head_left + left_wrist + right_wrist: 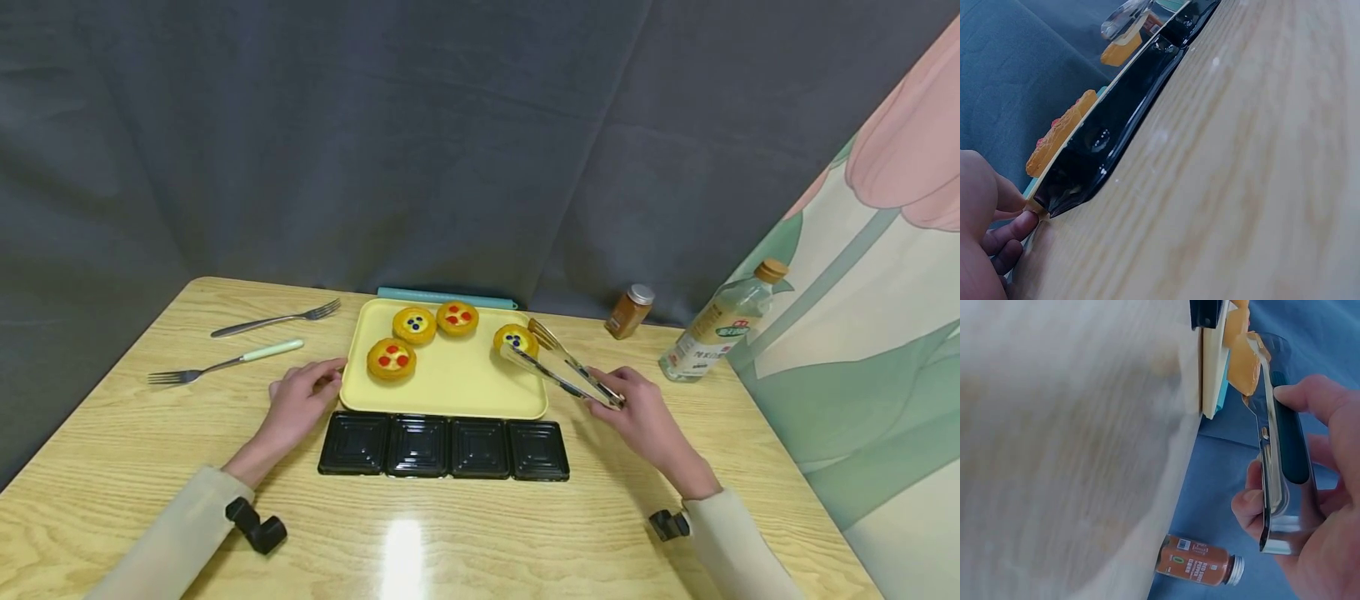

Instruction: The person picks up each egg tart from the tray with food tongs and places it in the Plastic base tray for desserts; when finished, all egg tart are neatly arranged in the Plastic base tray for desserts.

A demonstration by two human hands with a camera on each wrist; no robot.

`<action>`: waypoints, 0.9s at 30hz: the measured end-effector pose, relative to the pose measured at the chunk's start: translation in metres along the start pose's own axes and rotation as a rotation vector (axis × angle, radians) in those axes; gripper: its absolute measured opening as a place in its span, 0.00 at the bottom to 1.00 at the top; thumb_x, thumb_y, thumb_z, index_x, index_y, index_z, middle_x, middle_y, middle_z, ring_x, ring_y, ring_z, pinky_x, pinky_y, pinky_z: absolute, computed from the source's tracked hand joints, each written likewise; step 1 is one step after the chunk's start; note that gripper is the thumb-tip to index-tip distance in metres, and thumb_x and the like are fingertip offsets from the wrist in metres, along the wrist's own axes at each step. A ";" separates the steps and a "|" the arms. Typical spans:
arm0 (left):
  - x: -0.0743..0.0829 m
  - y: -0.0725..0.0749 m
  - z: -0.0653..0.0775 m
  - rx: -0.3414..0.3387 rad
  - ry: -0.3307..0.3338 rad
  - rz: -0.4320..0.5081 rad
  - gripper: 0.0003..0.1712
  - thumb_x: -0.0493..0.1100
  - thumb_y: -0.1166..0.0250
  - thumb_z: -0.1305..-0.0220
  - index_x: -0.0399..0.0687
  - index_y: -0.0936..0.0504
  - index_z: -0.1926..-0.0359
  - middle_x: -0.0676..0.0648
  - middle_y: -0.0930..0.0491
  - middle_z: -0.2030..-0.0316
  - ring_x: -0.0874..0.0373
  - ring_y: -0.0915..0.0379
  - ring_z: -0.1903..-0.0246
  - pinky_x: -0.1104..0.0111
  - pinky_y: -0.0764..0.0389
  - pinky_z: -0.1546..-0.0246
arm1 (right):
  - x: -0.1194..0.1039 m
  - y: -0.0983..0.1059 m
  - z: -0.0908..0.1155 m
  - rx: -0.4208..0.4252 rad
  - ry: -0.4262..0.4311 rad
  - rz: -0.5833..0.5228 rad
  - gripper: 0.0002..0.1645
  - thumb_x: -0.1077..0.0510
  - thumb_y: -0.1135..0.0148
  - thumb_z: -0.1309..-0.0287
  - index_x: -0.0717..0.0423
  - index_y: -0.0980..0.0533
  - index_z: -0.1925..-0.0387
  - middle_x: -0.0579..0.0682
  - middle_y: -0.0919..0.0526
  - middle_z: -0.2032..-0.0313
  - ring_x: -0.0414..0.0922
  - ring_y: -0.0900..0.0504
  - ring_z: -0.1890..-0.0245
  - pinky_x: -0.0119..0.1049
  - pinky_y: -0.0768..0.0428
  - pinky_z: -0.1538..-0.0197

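My right hand (pixel 637 417) grips metal food tongs (pixel 573 367), thumb on the dark handle pad in the right wrist view. The tongs' tips lie on either side of a blue-dotted egg tart (pixel 516 340) at the right of a yellow tray (pixel 465 392). With thumb and finger, my left hand (pixel 302 404) pinches the tray's left edge. Toward the tray's left sit another blue-dotted tart (pixel 414 325) and two red-dotted tarts, one at the back (pixel 457 317) and one nearer (pixel 392 359). Whether the tongs' inner faces both touch the tart is hard to see.
A black tray of square compartments (pixel 448 446) lies along the yellow tray's front. Two forks, one metal (pixel 277 318) and one green-handled (pixel 225 363), lie left. A spice jar (pixel 630 311) and a clear bottle (pixel 720 325) stand back right. A teal strip (pixel 446 297) lies behind.
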State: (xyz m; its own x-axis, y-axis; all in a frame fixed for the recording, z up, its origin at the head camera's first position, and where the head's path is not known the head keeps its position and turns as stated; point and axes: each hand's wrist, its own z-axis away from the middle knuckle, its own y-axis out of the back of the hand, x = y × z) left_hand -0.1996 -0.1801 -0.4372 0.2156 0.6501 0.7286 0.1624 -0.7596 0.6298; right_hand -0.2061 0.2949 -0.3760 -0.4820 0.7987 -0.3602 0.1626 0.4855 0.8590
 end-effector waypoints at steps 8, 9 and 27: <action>0.000 0.001 0.000 0.004 -0.009 0.007 0.22 0.36 0.41 0.27 0.33 0.23 0.36 0.39 0.17 0.53 0.39 0.30 0.49 0.46 0.48 0.52 | -0.002 0.003 0.020 0.020 0.045 0.001 0.27 0.63 0.28 0.42 0.64 0.21 0.40 0.57 0.20 0.61 0.43 0.29 0.74 0.34 0.28 0.73; 0.000 0.001 0.000 0.004 -0.009 0.007 0.22 0.36 0.41 0.27 0.33 0.23 0.36 0.39 0.17 0.53 0.40 0.30 0.49 0.47 0.48 0.52 | -0.003 0.003 0.023 0.023 0.048 0.002 0.27 0.63 0.28 0.42 0.64 0.20 0.41 0.57 0.20 0.62 0.44 0.28 0.74 0.34 0.28 0.73; -0.001 0.000 0.000 0.005 -0.005 0.008 0.21 0.36 0.41 0.27 0.34 0.23 0.36 0.40 0.17 0.54 0.40 0.30 0.49 0.47 0.48 0.51 | -0.009 0.014 0.068 0.089 0.071 0.017 0.29 0.66 0.24 0.51 0.59 0.17 0.44 0.48 0.20 0.63 0.38 0.30 0.75 0.30 0.30 0.75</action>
State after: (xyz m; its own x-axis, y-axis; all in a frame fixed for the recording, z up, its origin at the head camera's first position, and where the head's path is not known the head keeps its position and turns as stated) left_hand -0.1995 -0.1805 -0.4378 0.2217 0.6441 0.7321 0.1659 -0.7647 0.6226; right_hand -0.1407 0.3188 -0.3851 -0.5379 0.7812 -0.3167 0.2451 0.5044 0.8279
